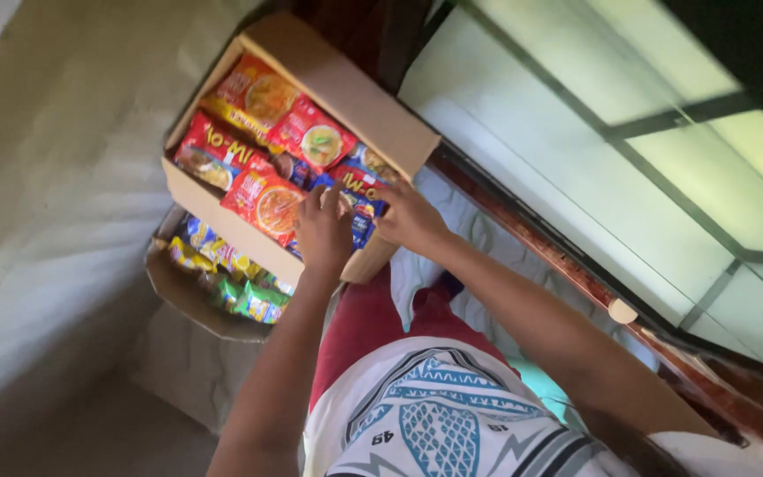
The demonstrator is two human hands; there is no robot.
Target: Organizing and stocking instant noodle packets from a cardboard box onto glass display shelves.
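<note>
While both hands are pressed into its near corner, an open cardboard box [328, 84] is seen packed with flat instant-noodle packets [262, 199], mostly red and orange, with some blue packets [359, 212] under the fingers. The left hand [324, 231] is laid on the packets with fingers narrowly spread; the right hand [406, 216] is curled over a blue packet at the box edge, though a grip cannot be confirmed. Just beneath, a second carton [178, 291] is filled with yellow and green packets [249, 296]. A glass-panelled frame [593, 115] is seen alongside.
</note>
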